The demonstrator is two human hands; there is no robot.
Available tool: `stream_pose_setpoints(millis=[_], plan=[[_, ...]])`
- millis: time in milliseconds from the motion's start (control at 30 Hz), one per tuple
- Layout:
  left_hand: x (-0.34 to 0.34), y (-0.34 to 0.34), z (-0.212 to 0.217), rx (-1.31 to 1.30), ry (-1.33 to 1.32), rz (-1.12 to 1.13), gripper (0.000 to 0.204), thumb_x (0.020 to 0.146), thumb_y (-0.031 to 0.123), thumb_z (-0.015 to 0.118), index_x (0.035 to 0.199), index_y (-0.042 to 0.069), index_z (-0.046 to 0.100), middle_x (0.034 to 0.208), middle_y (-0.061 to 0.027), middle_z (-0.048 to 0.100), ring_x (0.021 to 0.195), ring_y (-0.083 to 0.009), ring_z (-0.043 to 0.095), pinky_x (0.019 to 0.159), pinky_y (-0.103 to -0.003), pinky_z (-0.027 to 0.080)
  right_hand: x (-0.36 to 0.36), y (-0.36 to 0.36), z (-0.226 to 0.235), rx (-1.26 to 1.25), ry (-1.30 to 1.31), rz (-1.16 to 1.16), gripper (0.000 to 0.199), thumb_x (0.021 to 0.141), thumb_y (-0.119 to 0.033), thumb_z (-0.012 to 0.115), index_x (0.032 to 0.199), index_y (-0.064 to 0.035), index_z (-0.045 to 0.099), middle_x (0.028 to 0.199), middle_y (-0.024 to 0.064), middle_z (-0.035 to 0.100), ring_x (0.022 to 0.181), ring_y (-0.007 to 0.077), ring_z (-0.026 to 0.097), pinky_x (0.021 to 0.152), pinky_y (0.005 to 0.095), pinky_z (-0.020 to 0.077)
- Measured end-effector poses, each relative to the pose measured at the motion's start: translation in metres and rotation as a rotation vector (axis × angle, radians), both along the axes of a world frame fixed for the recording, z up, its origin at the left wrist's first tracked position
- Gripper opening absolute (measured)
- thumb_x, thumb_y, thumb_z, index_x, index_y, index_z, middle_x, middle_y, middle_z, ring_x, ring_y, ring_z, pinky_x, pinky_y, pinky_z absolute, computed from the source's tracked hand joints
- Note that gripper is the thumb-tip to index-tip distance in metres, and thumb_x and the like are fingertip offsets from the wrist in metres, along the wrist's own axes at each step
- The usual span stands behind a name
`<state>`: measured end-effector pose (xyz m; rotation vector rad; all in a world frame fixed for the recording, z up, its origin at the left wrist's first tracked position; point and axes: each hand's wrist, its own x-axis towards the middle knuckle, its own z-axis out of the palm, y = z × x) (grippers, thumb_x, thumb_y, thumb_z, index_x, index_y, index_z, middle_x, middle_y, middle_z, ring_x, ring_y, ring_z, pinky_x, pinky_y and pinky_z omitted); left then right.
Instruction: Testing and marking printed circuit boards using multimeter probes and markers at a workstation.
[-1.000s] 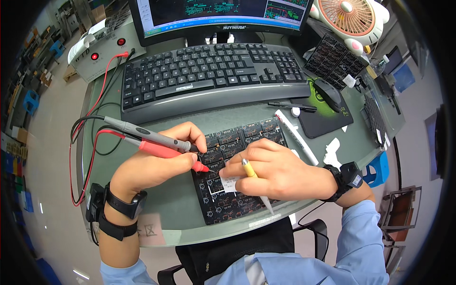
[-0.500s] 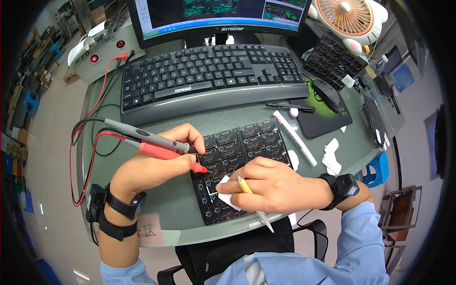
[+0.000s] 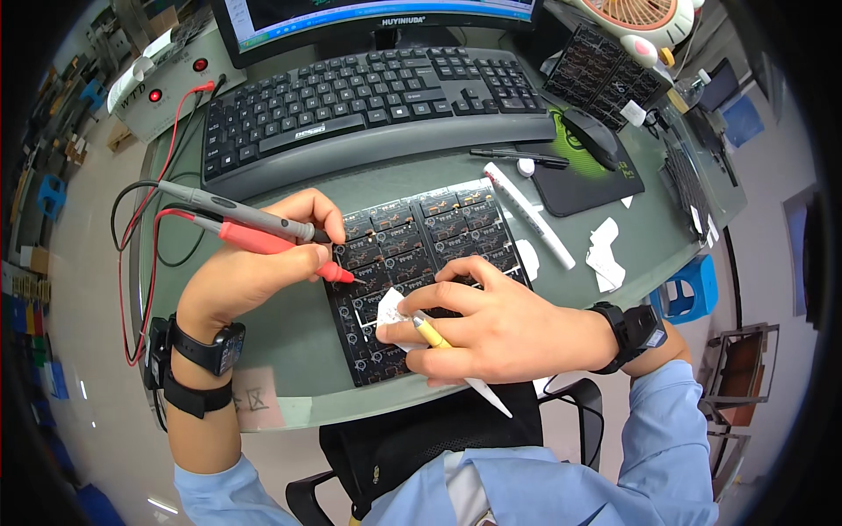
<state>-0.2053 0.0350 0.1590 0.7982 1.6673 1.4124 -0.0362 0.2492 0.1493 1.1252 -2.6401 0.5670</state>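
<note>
A black circuit board panel (image 3: 421,245) lies flat on the grey-green desk (image 3: 289,351). My left hand (image 3: 254,267) grips two meter probes together, a red probe (image 3: 263,241) and a grey probe (image 3: 237,210), their tips resting on the panel's left edge. My right hand (image 3: 491,329) lies on the lower part of the panel, holding a yellow-and-white pen (image 3: 452,359) between the fingers and pinching a small white paper slip (image 3: 390,309) against the board.
A black keyboard (image 3: 368,96) and a monitor (image 3: 377,17) stand behind the panel. To the right are a white marker (image 3: 531,215), a black pen (image 3: 517,158), a mouse (image 3: 592,136) on its mat, paper scraps (image 3: 605,254). Red and black leads (image 3: 145,228) loop left.
My right hand has slid left and down over the panel with the pen and paper slip. The left hand and probes have stayed in place.
</note>
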Motion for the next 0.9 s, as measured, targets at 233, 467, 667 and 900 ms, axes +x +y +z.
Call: stream_pose_setpoints(millis=[233,467,667,900], plan=[[0.003,-0.005,0.006,-0.007,0.000,-0.058,0.014,0.086,0.008,0.059,0.099,0.004,0.055,0.098,0.0015,0.056,0.088,-0.0047,0.056,0.079,-0.022,0.046,-0.022,0.008,0.044,-0.131,-0.281,0.091,0.035,0.086,-0.033,0.068,0.108,-0.0100,0.054,0.100,0.0092,0.064,0.099,0.0296,0.061,0.087,0.0513,0.0432],[0.008,-0.013,-0.015,-0.005,-0.152,0.013,0.024,0.089,0.014,0.069,0.109,0.003,0.062,0.107,-0.0037,0.062,0.098,-0.0135,0.060,0.086,-0.031,0.051,-0.101,-0.031,0.046,-0.333,-0.264,-0.170,0.044,0.088,-0.048,0.063,0.102,-0.0059,0.060,0.078,0.0133,0.069,0.075,0.0348,0.066,0.065,0.0440,0.0485],[-0.003,-0.020,-0.021,-0.061,0.011,-0.039,0.015,0.086,0.014,0.071,0.098,0.005,0.065,0.101,-0.0039,0.064,0.093,-0.0140,0.061,0.082,-0.029,0.051,-0.124,-0.046,0.051,-0.219,-0.372,-0.088,0.039,0.086,-0.041,0.068,0.106,-0.0081,0.060,0.071,0.0120,0.064,0.066,0.0304,0.065,0.060,0.0383,0.0471],[0.003,-0.002,-0.004,0.057,-0.104,-0.054,0.027,0.088,0.008,0.058,0.114,0.002,0.052,0.097,0.0009,0.055,0.090,-0.0060,0.051,0.078,-0.023,0.045,-0.114,-0.004,0.050,-0.499,-0.291,-0.255,0.028,0.090,-0.027,0.068,0.086,-0.0041,0.052,0.067,0.0084,0.062,0.064,0.0210,0.065,0.056,0.0323,0.0481]])
